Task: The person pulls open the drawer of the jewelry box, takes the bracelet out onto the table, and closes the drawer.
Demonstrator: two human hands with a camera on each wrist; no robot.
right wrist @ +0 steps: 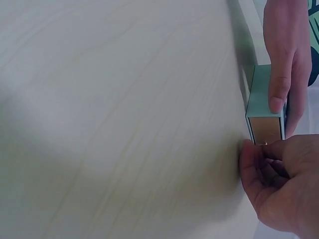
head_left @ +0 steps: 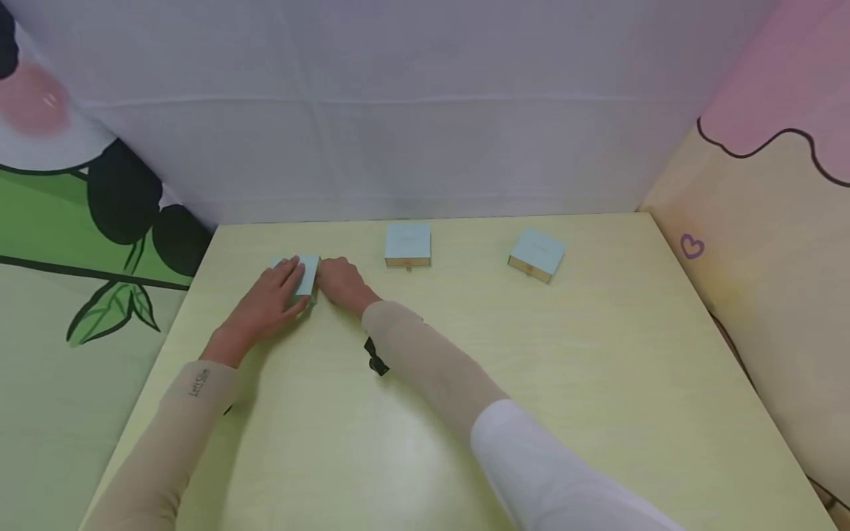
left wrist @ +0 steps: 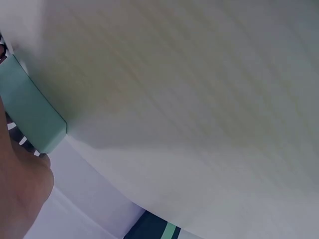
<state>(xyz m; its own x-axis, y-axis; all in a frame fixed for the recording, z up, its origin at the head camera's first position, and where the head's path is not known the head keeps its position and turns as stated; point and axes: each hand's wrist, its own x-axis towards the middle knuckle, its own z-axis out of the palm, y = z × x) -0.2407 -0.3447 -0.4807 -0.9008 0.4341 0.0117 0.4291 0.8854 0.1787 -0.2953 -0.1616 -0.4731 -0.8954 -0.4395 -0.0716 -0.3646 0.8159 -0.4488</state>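
At the table's far left lies a light blue drawer-style gift box [head_left: 308, 276], its gold-brown drawer front [right wrist: 265, 130] facing right. My left hand [head_left: 272, 299] holds this box, fingers over the top and thumb along the near side. In the left wrist view, only an edge of that hand shows beside the box [left wrist: 32, 104]. My right hand [head_left: 347, 284] is at the drawer front, where thumb and fingertips pinch the small pull tab [right wrist: 264, 144]. The drawer looks flush with its sleeve in the right wrist view.
Two similar light blue boxes stand along the back of the pale table [head_left: 412, 413]: one at the back middle [head_left: 408, 243], another turned at an angle to the right [head_left: 537, 254]. A pale curtain-like wall [head_left: 425, 147] rises behind, with painted panels at both sides.
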